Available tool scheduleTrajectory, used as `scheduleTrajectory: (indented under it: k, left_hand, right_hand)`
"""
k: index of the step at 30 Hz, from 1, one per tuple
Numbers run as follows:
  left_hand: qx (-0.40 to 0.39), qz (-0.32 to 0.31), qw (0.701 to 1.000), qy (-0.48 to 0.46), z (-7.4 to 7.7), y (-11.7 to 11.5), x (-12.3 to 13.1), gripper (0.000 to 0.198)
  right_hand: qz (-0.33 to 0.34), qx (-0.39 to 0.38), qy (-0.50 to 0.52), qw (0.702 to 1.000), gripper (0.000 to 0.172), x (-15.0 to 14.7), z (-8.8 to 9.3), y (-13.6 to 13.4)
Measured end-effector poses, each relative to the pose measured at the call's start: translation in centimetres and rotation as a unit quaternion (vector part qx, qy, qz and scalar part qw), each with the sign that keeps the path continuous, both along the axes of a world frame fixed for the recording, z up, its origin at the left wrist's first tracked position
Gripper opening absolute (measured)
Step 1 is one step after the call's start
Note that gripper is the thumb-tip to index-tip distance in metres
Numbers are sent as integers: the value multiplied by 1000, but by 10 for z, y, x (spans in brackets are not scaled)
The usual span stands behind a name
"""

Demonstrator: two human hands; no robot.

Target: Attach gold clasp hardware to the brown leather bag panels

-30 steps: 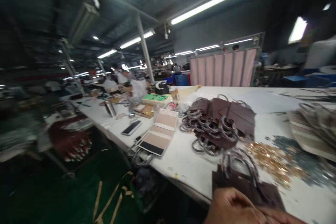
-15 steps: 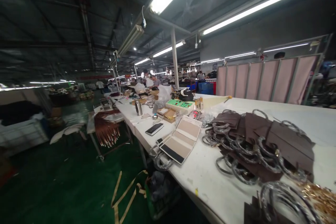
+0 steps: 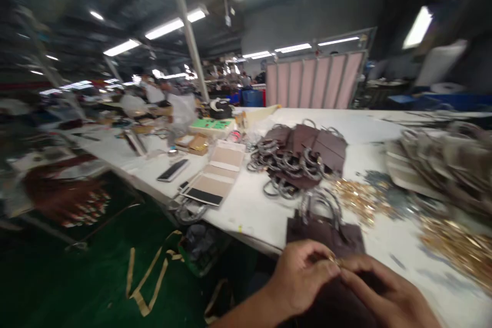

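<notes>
Apparently mid small-part handling: left hand (image 3: 294, 279) and right hand (image 3: 390, 289) meet, fingers pinched narrow on a small gold piece (image 3: 335, 261). Dark brown bag (image 3: 321, 231) just beyond and below them; gold heap (image 3: 359, 197) farther ahead, rightward. Next move calls for steady fingertip control, I'd judge.

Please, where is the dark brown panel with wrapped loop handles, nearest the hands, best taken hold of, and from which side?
Probably by the plastic-wrapped grey loop handles, from the left: they arch past the far edge of the dark brown panel; small gold-coloured pieces lie to their right.
</notes>
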State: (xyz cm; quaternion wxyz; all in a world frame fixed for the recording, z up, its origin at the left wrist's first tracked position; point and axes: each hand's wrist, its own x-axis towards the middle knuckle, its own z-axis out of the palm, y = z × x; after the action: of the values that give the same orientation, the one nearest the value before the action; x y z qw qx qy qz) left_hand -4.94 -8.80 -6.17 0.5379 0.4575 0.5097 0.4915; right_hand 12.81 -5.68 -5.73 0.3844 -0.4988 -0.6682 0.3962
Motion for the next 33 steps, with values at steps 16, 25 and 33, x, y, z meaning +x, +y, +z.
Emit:
scheduleTrajectory:
  k: [16,25,33]
  left_hand:
    - [39,-7,997,-66,-3,17,11,30]
    - [23,3,995,-94,-10,24,10,29]
    - [42,13,998,-47,-16,29,-5,24]
  right_hand:
    - [32,56,136,989,15,11,4,5]
    - [-21,83,150,985,15,-8,-9,8]
    - [9,116,91,989,7,-15,-8,19]
